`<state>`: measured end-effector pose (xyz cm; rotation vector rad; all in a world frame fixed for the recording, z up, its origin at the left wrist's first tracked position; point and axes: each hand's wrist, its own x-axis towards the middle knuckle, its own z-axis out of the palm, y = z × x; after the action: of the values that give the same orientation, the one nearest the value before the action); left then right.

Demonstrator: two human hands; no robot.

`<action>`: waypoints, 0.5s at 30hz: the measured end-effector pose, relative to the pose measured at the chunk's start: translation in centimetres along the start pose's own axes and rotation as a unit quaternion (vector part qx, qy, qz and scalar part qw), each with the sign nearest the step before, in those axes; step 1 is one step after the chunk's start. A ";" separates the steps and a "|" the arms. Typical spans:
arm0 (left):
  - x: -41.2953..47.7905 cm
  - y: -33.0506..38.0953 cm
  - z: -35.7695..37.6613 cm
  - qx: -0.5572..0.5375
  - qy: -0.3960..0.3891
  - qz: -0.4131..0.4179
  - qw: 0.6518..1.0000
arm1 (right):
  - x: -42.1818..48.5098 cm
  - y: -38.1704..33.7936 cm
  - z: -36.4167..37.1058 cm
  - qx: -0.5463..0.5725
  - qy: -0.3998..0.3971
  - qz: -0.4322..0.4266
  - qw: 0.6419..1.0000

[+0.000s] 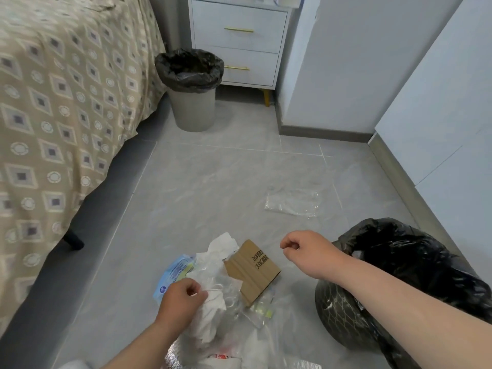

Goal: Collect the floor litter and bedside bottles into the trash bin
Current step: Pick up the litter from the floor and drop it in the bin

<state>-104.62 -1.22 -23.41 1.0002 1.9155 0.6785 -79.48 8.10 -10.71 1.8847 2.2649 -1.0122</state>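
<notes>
On the near floor beside the bed (66,89), our left hand (181,299) grips crumpled white paper (213,312) in the litter pile (231,291), cardboard (253,270) just right. Our right hand (306,251) hovers curled, holding nothing, near a black-bagged basket (399,270). The lined trash bin (191,107) stands far off by the nightstand (237,38).

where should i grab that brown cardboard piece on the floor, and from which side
Pinch the cardboard at its right edge, coming from the right with the right hand, which is nearest and holds nothing. That edge lies bare on the floor, while its left side sits under the tissue and plastic pile, which the left hand grips.
</notes>
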 end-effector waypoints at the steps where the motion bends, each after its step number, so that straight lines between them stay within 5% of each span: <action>1: -0.1 0.7 -0.5 -0.016 0.007 0.010 1.000 | 0.0 -0.1 -0.1 -0.004 -0.002 0.002 1.000; 15: 6.7 5.5 -1.4 -0.117 0.062 0.056 0.990 | 18.3 5.1 1.1 -0.086 -0.042 0.184 0.978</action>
<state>-105.85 7.31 -21.48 0.9399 1.8428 1.0274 -80.26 23.81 -21.51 2.0356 1.7982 -0.7961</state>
